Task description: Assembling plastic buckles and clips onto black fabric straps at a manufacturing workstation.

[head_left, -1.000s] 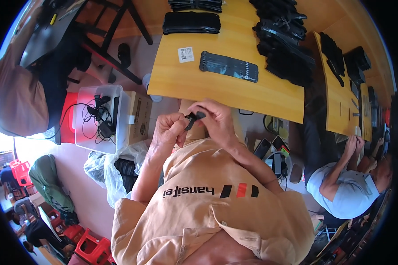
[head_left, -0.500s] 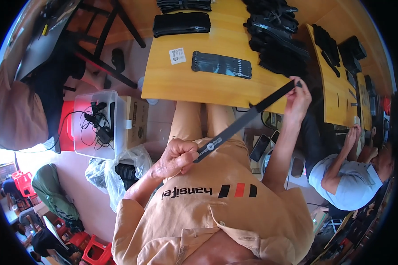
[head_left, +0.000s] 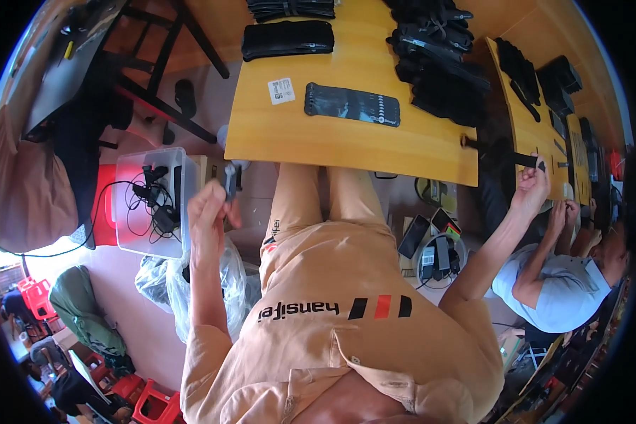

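Near the left hand (head_left: 208, 206), a clear bin (head_left: 184, 237) holds black cables (head_left: 148, 192).

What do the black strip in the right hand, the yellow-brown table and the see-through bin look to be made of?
Black strip in the right hand: probably fabric, matte; it shows no shine, weave unclear.
Table: wood or wood-look laminate, satin; faint grain, soft sheen.
Bin: most likely translucent plastic, smooth; cables show through.

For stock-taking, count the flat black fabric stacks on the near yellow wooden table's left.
2: upper stack at the picture's top edge; lower stack just below. More may lie out of frame.
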Demonstrator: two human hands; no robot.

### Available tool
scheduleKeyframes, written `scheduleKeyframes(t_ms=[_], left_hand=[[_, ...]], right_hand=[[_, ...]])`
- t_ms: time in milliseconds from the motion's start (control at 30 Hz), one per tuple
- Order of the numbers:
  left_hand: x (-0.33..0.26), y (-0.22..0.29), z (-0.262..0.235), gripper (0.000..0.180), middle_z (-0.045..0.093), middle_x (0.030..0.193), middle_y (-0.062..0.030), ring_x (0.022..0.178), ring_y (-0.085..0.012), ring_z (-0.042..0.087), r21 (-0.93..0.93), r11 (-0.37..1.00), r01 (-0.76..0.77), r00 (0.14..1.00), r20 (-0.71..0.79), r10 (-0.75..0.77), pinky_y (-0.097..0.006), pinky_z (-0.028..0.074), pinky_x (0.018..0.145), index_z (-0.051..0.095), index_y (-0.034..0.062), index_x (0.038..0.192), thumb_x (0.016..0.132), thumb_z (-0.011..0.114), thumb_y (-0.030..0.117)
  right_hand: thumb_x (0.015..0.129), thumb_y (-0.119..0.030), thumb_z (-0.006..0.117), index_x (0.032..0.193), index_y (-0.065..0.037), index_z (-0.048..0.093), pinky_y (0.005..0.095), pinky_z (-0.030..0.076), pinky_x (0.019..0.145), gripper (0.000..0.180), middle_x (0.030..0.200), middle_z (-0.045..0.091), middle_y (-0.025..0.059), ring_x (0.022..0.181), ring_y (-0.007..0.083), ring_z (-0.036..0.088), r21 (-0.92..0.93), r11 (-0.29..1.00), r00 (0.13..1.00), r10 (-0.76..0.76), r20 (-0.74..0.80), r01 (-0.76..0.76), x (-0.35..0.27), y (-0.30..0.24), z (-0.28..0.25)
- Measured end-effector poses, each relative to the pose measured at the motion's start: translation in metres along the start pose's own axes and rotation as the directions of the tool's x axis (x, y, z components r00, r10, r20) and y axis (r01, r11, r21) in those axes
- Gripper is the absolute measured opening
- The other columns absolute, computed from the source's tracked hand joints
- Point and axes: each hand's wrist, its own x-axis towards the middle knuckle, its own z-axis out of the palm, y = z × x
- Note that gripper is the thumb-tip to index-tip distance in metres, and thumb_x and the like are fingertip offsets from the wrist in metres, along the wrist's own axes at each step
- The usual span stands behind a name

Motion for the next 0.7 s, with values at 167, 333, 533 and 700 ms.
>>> scheduleKeyframes(t_ms=[167,333,533,700], left_hand=[[0.039,0.013,0.024,0.027,0.05,0.065,-0.0054,0.058,-0.0123,0.05,0.072,0.941,-0.331,0.941,-0.051,0.335,-0.022,0.042,0.055,0.045,0.0046,0.073,0.095,0.045,0.021],[0.064,-0.002,0.035,0.026,0.055,0.067,-0.0043,0.061,-0.0125,0.059,0.163,0.907,-0.388,0.885,-0.211,0.416,-0.024,0.047,0.06,0.05,0.0055,0.077,0.094,0.046,0.025],[0.087,-0.092,0.022,0.027,0.06,0.063,-0.0063,0.053,-0.0152,0.061,0.027,0.99,0.137,0.954,-0.274,-0.125,-0.022,0.046,0.047,0.056,0.0037,0.078,0.092,0.049,0.026],[0.084,-0.103,0.021,0.033,0.061,0.06,-0.0094,0.05,-0.0176,0.062,0.056,0.959,0.277,0.927,-0.279,-0.252,-0.023,0.046,0.044,0.059,-0.0001,0.078,0.091,0.048,0.028]], right_hand=[[0.09,-0.009,0.05,0.101,0.003,0.058,0.0201,0.034,0.049,0.018,0.069,0.052,0.0006,0.054,0.0059,0.043,-0.022,1.0,1.0,-0.003,0.022,0.003,-0.022,-0.013,0.024],[0.09,-0.009,0.049,0.1,0.004,0.058,0.0201,0.033,0.047,0.018,0.065,0.05,0.001,0.052,0.0057,0.043,-0.048,0.999,1.0,0.008,-0.015,-0.008,-0.031,-0.012,0.027],[0.09,-0.012,0.054,0.098,0.003,0.059,0.0195,0.031,0.046,0.017,0.062,0.05,0.0,0.05,0.0047,0.041,-0.047,0.997,0.997,0.059,0.059,-0.056,-0.036,0.002,0.017],[0.089,-0.008,0.049,0.104,0.005,0.057,0.0192,0.032,0.045,0.021,0.061,0.048,-0.0003,0.049,0.0049,0.04,-0.07,0.997,0.996,0.046,0.078,-0.041,-0.037,0.002,0.014]])
